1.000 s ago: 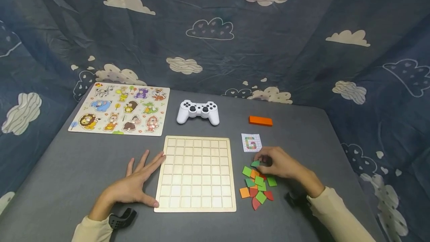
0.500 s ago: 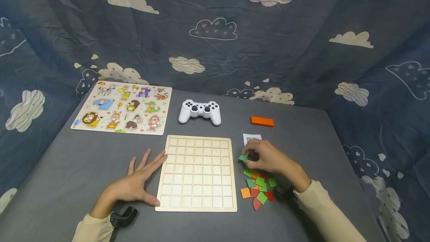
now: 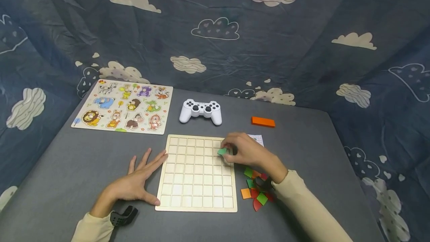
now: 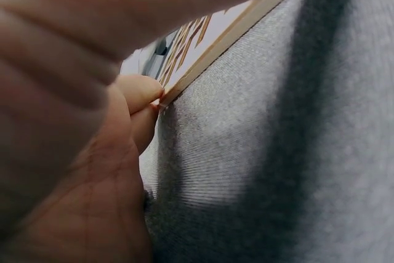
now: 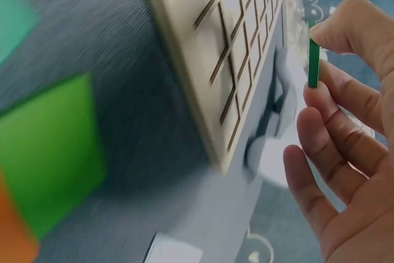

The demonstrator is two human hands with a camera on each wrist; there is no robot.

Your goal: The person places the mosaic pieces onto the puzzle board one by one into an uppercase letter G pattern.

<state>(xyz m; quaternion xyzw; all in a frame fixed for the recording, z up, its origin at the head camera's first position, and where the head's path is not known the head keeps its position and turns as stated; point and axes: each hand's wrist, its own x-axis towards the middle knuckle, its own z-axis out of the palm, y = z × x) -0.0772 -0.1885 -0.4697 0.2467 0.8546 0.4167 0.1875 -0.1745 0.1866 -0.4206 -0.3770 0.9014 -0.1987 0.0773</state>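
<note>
My right hand pinches a small flat green tile between thumb and fingertips, over the upper right squares of a pale wooden grid board. In the right wrist view the green tile is seen edge-on between thumb and fingers. My left hand lies spread at the board's left side, with thumb at the lower corner and fingertips at the left edge. The left wrist view shows fingertips against the board's rim. Green, orange and red tiles lie in a loose pile right of the board, partly under the right forearm.
A printed pattern card lies half hidden behind the right hand. Farther back are an orange block, a white game controller and an animal picture puzzle board. A cloud-patterned cloth hangs behind the grey table.
My right hand has carried the green tile from the pile leftward, past the pattern card, to over the grid board. The left hand has stayed at the board's edge.
</note>
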